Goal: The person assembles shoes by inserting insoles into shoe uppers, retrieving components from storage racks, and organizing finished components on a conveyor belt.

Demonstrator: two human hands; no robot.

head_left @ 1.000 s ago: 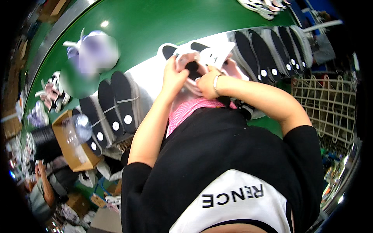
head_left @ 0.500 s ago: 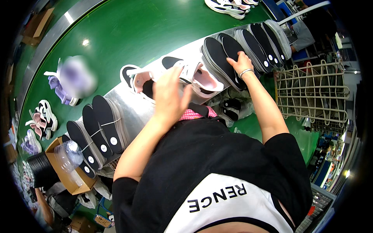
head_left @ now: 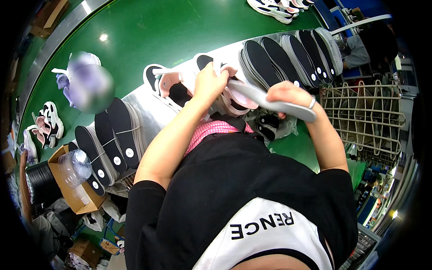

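Note:
My right hand [head_left: 289,93] is closed on a grey shoe insole [head_left: 255,95], whose front end reaches over the opening of a white and pink sneaker [head_left: 235,107]. My left hand [head_left: 210,85] grips the tongue of that sneaker. Beside it on the left stands a second white and pink sneaker [head_left: 165,85] with a dark inside. Stacks of black-topped insoles [head_left: 269,62] lie just beyond my right hand. More insoles, some bundled with bands, form stacks [head_left: 118,135] to the left of my left forearm.
Purple sneakers [head_left: 67,85], partly blurred, and a pink and white pair [head_left: 48,123] stand on the green conveyor [head_left: 148,27]. A cardboard box [head_left: 67,189] holding clear plastic is at the left. A wire rack [head_left: 364,112] stands at the right. Other people are at the left and far right edges.
My right hand has come back from the insole stacks towards the sneaker, now with an insole in it. My left hand has closed on the sneaker's tongue.

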